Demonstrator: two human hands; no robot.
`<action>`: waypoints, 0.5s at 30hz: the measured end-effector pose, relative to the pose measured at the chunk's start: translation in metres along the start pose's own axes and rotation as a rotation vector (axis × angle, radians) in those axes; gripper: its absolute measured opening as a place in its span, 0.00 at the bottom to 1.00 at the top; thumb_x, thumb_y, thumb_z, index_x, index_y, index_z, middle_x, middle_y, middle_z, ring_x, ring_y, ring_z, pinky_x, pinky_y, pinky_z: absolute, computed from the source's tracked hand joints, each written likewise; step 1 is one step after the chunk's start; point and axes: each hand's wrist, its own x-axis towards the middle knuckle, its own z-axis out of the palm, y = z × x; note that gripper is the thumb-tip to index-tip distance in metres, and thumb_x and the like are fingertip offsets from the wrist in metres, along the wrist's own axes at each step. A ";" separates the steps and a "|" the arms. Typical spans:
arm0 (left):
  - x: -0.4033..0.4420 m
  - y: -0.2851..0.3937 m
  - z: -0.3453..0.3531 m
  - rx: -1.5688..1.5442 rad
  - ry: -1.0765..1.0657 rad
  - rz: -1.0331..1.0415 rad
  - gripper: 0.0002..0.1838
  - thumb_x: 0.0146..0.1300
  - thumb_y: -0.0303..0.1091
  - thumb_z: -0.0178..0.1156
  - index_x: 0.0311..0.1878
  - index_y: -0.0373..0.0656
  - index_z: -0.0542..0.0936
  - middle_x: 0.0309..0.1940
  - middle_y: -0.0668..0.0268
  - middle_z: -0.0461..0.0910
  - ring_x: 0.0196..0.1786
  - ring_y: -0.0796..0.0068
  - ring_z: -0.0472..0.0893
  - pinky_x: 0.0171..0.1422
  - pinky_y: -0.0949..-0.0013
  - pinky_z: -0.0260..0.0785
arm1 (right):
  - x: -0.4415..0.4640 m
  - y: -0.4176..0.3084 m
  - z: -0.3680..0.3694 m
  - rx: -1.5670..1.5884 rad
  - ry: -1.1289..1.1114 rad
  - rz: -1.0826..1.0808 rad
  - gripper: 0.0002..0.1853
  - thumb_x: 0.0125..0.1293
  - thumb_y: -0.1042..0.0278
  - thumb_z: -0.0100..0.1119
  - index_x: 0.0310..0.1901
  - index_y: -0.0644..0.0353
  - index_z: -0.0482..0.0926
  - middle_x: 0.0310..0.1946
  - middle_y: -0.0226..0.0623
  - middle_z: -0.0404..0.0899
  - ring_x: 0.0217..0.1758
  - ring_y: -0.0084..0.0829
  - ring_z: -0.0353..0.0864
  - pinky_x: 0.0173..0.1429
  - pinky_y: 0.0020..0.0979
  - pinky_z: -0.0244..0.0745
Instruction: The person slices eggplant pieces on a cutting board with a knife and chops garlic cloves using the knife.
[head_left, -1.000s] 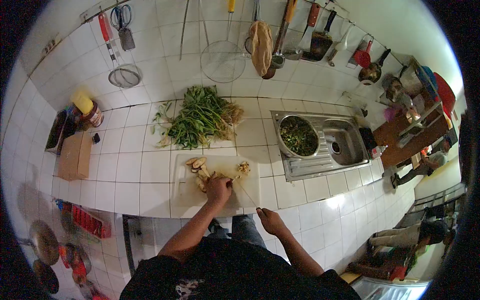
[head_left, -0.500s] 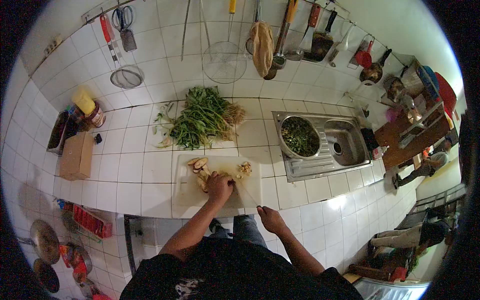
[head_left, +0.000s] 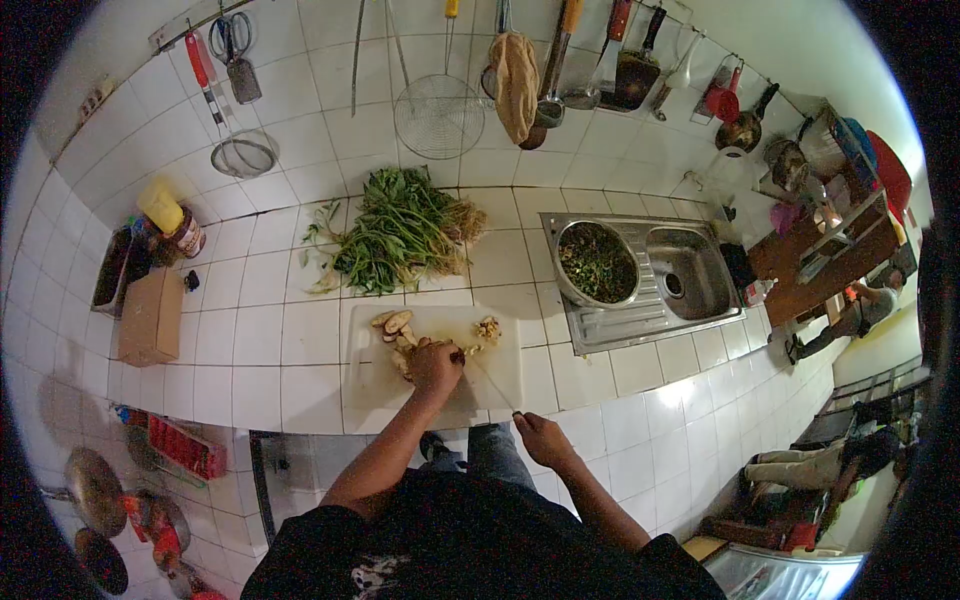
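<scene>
Head view: pale slices (head_left: 397,322) lie on the cutting board (head_left: 372,398), just beyond the left hand (head_left: 438,366). Its fingers curl downward; whether they pinch a piece cannot be told. The right hand (head_left: 542,440) is closed around the handle of the knife (head_left: 493,384), blade angled toward the left fingers, presumably for control. A chopped pile (head_left: 488,328) sits beyond the blade, likely apart to leave room.

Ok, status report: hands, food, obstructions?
Right hand grips knife. Left hand over board, close to knife. Slices left of chopped heap. No obstruction seen.
</scene>
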 end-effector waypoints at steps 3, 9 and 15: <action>0.002 0.002 -0.003 -0.029 -0.045 -0.012 0.05 0.45 0.34 0.67 0.28 0.48 0.87 0.28 0.64 0.84 0.40 0.55 0.78 0.47 0.53 0.72 | 0.001 -0.002 0.000 -0.056 -0.001 -0.045 0.26 0.76 0.48 0.40 0.42 0.67 0.77 0.38 0.63 0.79 0.46 0.64 0.77 0.50 0.55 0.71; 0.001 0.001 0.001 0.009 -0.038 0.000 0.07 0.46 0.35 0.68 0.31 0.50 0.88 0.29 0.65 0.85 0.41 0.56 0.78 0.46 0.53 0.72 | 0.019 -0.009 0.000 -0.122 -0.003 0.064 0.28 0.76 0.46 0.38 0.40 0.68 0.76 0.38 0.64 0.79 0.47 0.65 0.76 0.51 0.56 0.71; 0.007 -0.002 0.003 0.015 -0.004 0.087 0.08 0.47 0.35 0.69 0.33 0.52 0.88 0.32 0.68 0.85 0.46 0.59 0.77 0.52 0.53 0.70 | 0.019 0.005 -0.006 -0.101 0.007 -0.024 0.29 0.76 0.45 0.37 0.37 0.68 0.75 0.36 0.64 0.78 0.45 0.66 0.75 0.50 0.56 0.70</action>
